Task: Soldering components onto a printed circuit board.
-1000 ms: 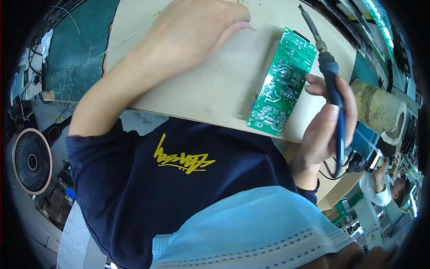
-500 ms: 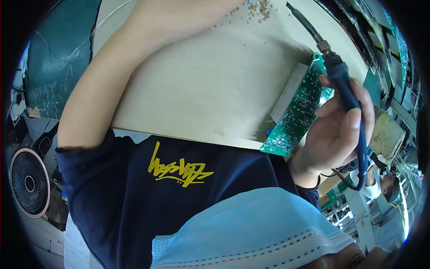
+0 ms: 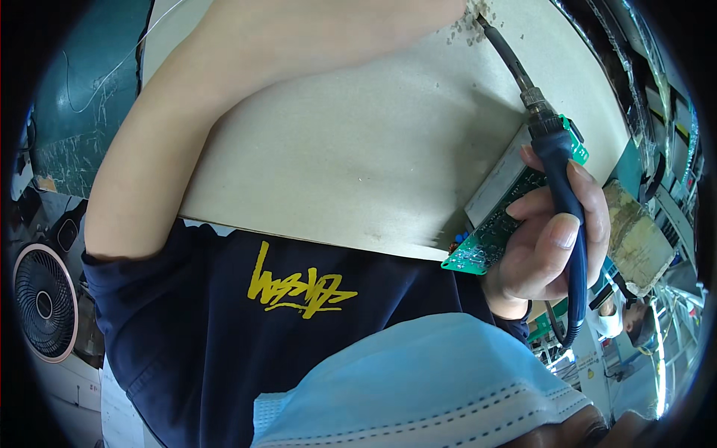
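Observation:
My right hand point(image 3: 549, 239) is closed around the dark blue handle of a soldering iron point(image 3: 564, 168). The iron's dark tip points up the picture, at a scatter of small brown bits point(image 3: 467, 30). Under and beside the right hand lies a green circuit board point(image 3: 478, 250), its solder side showing and partly covered by the fingers. A pale grey block point(image 3: 499, 179) runs along the board's left side. My left forearm curves in from the left, and my left hand point(image 3: 407, 26) is at the top edge near the iron's tip. Its fingertips are cut off by the frame.
A pale board point(image 3: 321, 172) forms the work surface, with a dark green mat point(image 3: 89, 89) beyond its left side. A round fan point(image 3: 46, 302) stands at lower left. Clear plastic wrapping point(image 3: 627, 67) lines the right side; a worn yellowish block point(image 3: 638, 239) and another person point(image 3: 631, 325) are farther right.
The iron's tip now sits among the brown bits instead of beside them. My left hand has shifted right, toward the tip. The right hand covers more of the circuit board.

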`<action>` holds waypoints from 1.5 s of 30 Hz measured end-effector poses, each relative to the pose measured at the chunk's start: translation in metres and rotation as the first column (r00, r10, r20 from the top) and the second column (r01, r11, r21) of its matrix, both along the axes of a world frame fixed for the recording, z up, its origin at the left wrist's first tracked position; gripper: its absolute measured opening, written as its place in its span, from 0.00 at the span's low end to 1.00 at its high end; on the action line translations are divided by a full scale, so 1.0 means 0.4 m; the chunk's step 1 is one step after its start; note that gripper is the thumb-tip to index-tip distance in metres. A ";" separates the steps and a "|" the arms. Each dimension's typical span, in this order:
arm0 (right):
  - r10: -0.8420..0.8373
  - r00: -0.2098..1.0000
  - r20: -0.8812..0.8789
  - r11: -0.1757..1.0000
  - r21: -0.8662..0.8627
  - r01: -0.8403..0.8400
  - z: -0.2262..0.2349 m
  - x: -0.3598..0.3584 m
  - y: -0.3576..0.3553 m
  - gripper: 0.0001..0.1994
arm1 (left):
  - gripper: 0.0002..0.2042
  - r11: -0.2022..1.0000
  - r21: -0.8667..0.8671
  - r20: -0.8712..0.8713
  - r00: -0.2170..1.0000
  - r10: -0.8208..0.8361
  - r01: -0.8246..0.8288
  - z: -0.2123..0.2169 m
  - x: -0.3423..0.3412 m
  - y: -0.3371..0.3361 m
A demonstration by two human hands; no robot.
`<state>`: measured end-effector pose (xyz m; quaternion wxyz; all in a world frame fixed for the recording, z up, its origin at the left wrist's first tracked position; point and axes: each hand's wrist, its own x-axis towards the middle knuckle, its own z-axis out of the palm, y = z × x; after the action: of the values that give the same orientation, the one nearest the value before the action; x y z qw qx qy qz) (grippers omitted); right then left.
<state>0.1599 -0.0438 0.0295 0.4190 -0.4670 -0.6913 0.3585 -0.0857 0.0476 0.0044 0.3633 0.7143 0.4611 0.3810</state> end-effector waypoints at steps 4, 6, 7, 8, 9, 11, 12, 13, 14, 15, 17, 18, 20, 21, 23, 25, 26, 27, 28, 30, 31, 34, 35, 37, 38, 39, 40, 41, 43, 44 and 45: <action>-0.028 1.000 -0.013 0.999 -0.042 0.028 0.006 -0.003 -0.003 0.20 | 0.03 1.000 0.014 -0.017 1.000 0.018 -0.018 -0.005 0.007 -0.003; -0.043 0.999 -0.012 0.999 -0.032 0.043 0.005 -0.006 -0.003 0.20 | 0.02 1.000 0.023 -0.037 0.999 0.018 -0.017 -0.006 0.008 -0.003; -0.043 0.999 -0.010 0.999 -0.032 0.043 0.005 -0.006 -0.002 0.20 | 0.02 1.000 0.024 -0.050 0.999 0.013 -0.011 -0.004 0.008 -0.002; -0.041 0.999 -0.009 0.999 -0.026 0.041 0.003 -0.007 0.000 0.20 | 0.02 0.999 0.033 -0.049 0.999 0.016 -0.014 -0.003 0.011 -0.001; -0.045 0.999 0.013 0.999 -0.019 0.045 0.003 -0.007 0.000 0.21 | 0.02 0.999 0.043 -0.047 0.999 0.019 -0.017 0.000 0.010 0.000; -0.060 0.995 0.078 0.998 -0.005 0.061 0.006 -0.009 -0.001 0.23 | 0.02 0.999 0.034 -0.016 1.000 0.019 -0.019 0.009 0.009 0.005; -0.065 0.995 0.081 0.998 -0.009 0.066 0.005 -0.009 -0.001 0.23 | 0.02 1.000 0.007 -0.002 1.000 0.010 -0.010 0.014 0.008 0.007; -0.064 0.995 0.078 0.998 -0.010 0.065 0.006 -0.010 -0.002 0.23 | 0.02 0.998 -0.066 0.010 1.000 -0.020 0.021 0.024 -0.004 0.010; -0.057 0.998 0.036 0.998 -0.024 0.058 0.004 -0.011 -0.002 0.21 | 0.02 0.995 -0.096 0.006 0.999 -0.036 0.037 0.029 -0.006 0.012; -0.049 0.999 0.018 0.998 -0.029 0.050 0.003 -0.010 -0.001 0.20 | 0.02 0.991 -0.127 0.002 0.999 -0.053 0.053 0.032 -0.012 0.014; -0.031 1.000 0.005 0.998 -0.046 0.031 0.005 -0.007 0.002 0.19 | 0.02 0.996 -0.076 -0.037 0.998 -0.048 0.045 0.029 -0.011 0.014; -0.023 1.000 0.010 0.999 -0.046 0.023 0.004 -0.006 0.002 0.19 | 0.02 0.999 -0.037 -0.054 0.998 -0.038 0.036 0.025 -0.010 0.013; -0.012 1.000 0.014 0.999 -0.038 0.013 0.002 -0.004 0.005 0.19 | 0.03 0.998 0.062 -0.067 0.998 -0.002 0.007 0.013 0.000 0.010; -0.005 1.000 0.017 0.999 -0.032 0.005 0.001 -0.004 0.006 0.19 | 0.03 0.995 0.096 -0.068 0.998 0.011 -0.004 0.007 0.005 0.008; 0.013 1.000 0.025 1.000 -0.019 -0.013 -0.001 -0.002 0.010 0.19 | 0.03 0.999 0.054 -0.040 0.999 -0.002 0.004 0.003 0.002 0.007; 0.025 0.999 0.027 1.000 -0.011 -0.025 -0.002 -0.001 0.011 0.19 | 0.03 0.997 -0.073 0.010 0.999 -0.039 0.040 0.005 -0.010 0.011; 0.027 0.999 0.024 1.000 -0.009 -0.026 -0.003 0.000 0.012 0.19 | 0.03 0.991 -0.118 0.077 0.996 -0.049 0.058 -0.001 -0.005 0.015; 0.029 0.999 0.024 1.000 -0.004 -0.029 -0.003 0.000 0.013 0.19 | 0.03 0.984 -0.162 0.145 0.988 -0.054 0.077 -0.002 -0.013 0.018; 0.034 0.999 0.019 0.999 -0.004 -0.034 -0.004 0.001 0.013 0.18 | 0.03 0.982 -0.166 0.244 0.969 -0.045 0.087 -0.013 -0.004 0.023; 0.043 0.999 0.018 0.999 0.002 -0.043 -0.006 0.002 0.015 0.18 | 0.03 0.986 -0.135 0.309 0.950 -0.051 0.097 -0.025 -0.004 0.025; 0.045 0.999 0.018 0.999 0.003 -0.045 -0.006 0.002 0.016 0.18 | 0.03 0.990 -0.102 0.277 0.959 -0.065 0.097 -0.029 -0.008 0.024; 0.038 0.999 0.021 0.999 -0.002 -0.038 -0.005 0.001 0.015 0.18 | 0.02 0.998 0.038 0.068 0.997 -0.044 0.042 -0.038 -0.007 0.012; 0.033 0.999 0.022 0.999 -0.003 -0.033 -0.005 0.000 0.014 0.18 | 0.02 0.997 0.065 0.064 0.997 -0.046 0.042 -0.039 -0.007 0.014; 0.023 0.999 0.024 1.000 -0.011 -0.023 -0.003 -0.002 0.012 0.18 | 0.02 0.994 0.090 0.137 0.988 -0.073 0.061 -0.037 -0.003 0.014; 0.018 1.000 0.024 1.000 -0.017 -0.017 -0.001 -0.002 0.010 0.18 | 0.02 0.995 0.091 0.131 0.989 -0.060 0.049 -0.035 0.000 0.010; 0.017 0.999 0.029 1.000 -0.017 -0.017 -0.001 -0.002 0.010 0.18 | 0.02 0.995 0.092 0.125 0.991 -0.048 0.036 -0.030 0.002 0.013; 0.019 0.999 0.025 1.000 -0.016 -0.019 -0.001 -0.002 0.010 0.18 | 0.02 0.995 0.098 0.036 0.999 0.005 -0.008 -0.025 0.005 0.006; 0.026 0.999 0.027 1.000 -0.007 -0.026 -0.004 -0.002 0.012 0.18 | 0.02 0.995 0.101 -0.021 1.000 0.023 -0.021 -0.019 0.004 0.007; 0.029 0.999 0.027 1.000 0.001 -0.029 -0.006 -0.001 0.012 0.18 | 0.02 0.995 0.100 -0.102 0.995 0.023 -0.013 -0.008 0.000 0.007; 0.025 0.999 0.025 1.000 0.001 -0.025 -0.007 -0.002 0.011 0.18 | 0.02 0.998 0.070 -0.085 0.996 0.009 -0.003 -0.004 -0.004 0.009; 0.021 0.999 0.025 1.000 0.003 -0.021 -0.007 -0.002 0.010 0.18 | 0.02 0.999 0.039 -0.069 0.998 -0.005 0.008 -0.002 -0.009 0.011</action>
<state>0.1592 -0.0398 0.0266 0.4070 -0.4636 -0.7020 0.3559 -0.0893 0.0519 0.0034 0.3343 0.7354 0.4635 0.3641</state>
